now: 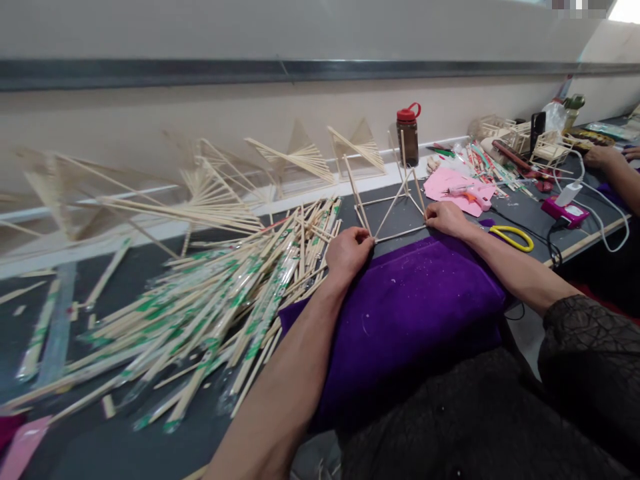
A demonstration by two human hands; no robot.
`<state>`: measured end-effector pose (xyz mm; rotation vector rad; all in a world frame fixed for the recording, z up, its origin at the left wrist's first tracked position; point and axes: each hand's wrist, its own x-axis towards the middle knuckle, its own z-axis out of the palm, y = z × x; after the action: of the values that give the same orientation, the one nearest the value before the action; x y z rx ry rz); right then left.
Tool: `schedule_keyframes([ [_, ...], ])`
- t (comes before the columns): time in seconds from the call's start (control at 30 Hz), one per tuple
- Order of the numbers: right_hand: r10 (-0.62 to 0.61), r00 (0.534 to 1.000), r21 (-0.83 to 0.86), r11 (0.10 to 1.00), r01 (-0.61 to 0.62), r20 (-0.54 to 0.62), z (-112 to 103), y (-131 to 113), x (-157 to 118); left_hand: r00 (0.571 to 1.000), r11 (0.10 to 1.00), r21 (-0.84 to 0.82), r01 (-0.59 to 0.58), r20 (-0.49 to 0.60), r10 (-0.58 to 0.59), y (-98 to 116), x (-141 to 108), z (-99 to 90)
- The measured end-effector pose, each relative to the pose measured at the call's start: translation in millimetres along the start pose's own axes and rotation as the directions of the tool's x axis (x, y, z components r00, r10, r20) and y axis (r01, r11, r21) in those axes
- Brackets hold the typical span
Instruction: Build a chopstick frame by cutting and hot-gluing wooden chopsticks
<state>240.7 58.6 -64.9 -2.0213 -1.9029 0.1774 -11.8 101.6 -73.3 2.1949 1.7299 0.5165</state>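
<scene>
A small open frame of wooden sticks [393, 207] stands on the dark table in front of me. My left hand [351, 250] pinches its near left corner, fingers closed there. At the near right corner, my right hand [445, 219] has its fingertips closed on the frame's stick. One stick slants across between two corners, and others stick up. A purple cloth [415, 293] hangs over the table's near edge, below both hands. To the left of my left hand lies a big heap of chopsticks [240, 287], many in clear wrappers with green print.
Several twisted stick models [295, 160] line the wall. A brown bottle [409, 140] with a red lid stands behind the frame. At right are a pink glue gun [470, 195] on pink paper [440, 183], yellow-handled scissors [515, 238], a purple power adapter [565, 212] with cables, and another person's hand [607, 160].
</scene>
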Motion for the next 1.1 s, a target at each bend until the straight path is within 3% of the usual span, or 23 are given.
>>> schedule_keyframes([
  [0.27, 0.007, 1.0, -0.01, 1.0, -0.007, -0.001, -1, 0, 0, 1.0, 1.0, -0.019, -0.014, -0.005, 0.014, -3, 1, 2.3],
  [0.6, 0.029, 0.996, 0.009, 1.0, -0.03, 0.08, -7, 1, -2, 1.0, 1.0, -0.006, -0.014, -0.011, 0.013, -3, 0, 1.8],
  [0.9, -0.016, 0.998, -0.238, 0.971, 0.029, 0.057, 1, -8, -9, 1.0, 1.0, 0.013, -0.023, -0.005, 0.023, -2, -1, 0.7],
  [1.1, -0.018, 0.998, -0.266, 0.963, 0.034, 0.061, 6, -5, -9, 1.0, 1.0, 0.027, -0.016, -0.009, 0.017, 0, 0, 1.5],
])
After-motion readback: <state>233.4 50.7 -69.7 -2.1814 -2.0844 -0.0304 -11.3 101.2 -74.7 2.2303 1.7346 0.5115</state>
